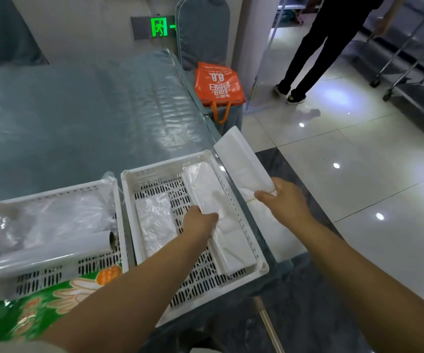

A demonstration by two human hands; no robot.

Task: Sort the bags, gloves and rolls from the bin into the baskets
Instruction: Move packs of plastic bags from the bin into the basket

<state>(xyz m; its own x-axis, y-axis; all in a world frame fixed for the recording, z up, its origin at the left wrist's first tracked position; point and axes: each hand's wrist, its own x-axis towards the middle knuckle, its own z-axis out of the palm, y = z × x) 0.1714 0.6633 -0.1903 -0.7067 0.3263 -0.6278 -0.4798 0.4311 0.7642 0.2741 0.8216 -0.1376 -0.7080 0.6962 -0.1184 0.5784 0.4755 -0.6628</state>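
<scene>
Presently, right hand (286,197) pinches a bag stack (241,159) at three o'clock of the basket (263,267); left hand (200,221) grips another; lay flat, edges aligned.

Two bare forearms are entering from the bottom of the frame, no watch, no rings, no gloves showing. Left hand (200,221) is sitting near frame centre, right hand (286,197) right of centre. Both arms are showing uncovered from wrist to where they are leaving the frame. A pale, light-coloured sleeve (14,349) edge is showing at the bottom left corner, where the left arm is coming in; its fabric and cut are too cropped to tell. Right arm is running off the lower right edge with no sleeve showing.
</scene>
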